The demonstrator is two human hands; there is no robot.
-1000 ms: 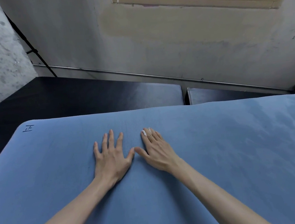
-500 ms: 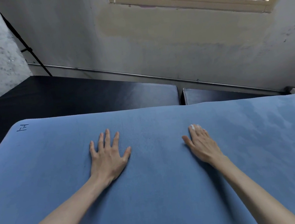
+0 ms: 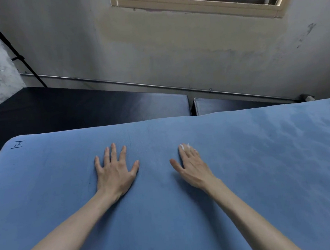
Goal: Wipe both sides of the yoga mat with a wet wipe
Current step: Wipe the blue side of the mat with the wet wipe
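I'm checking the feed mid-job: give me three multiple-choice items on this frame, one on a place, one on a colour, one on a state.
1. Where is the black mark on the yoga mat?
A. far left corner
B. near right corner
C. centre

2. What colour is the mat?
A. green
B. blue
C. red

3. How does the left hand lie?
A. fist
B. flat, fingers spread
C. lifted off the mat

Answers:
1 A, the black mark sits at the far left corner.
2 B, the yoga mat is blue.
3 B, the left hand lies flat, fingers straight and apart.

Left hand and right hand lie flat side by side on the mat, apart.
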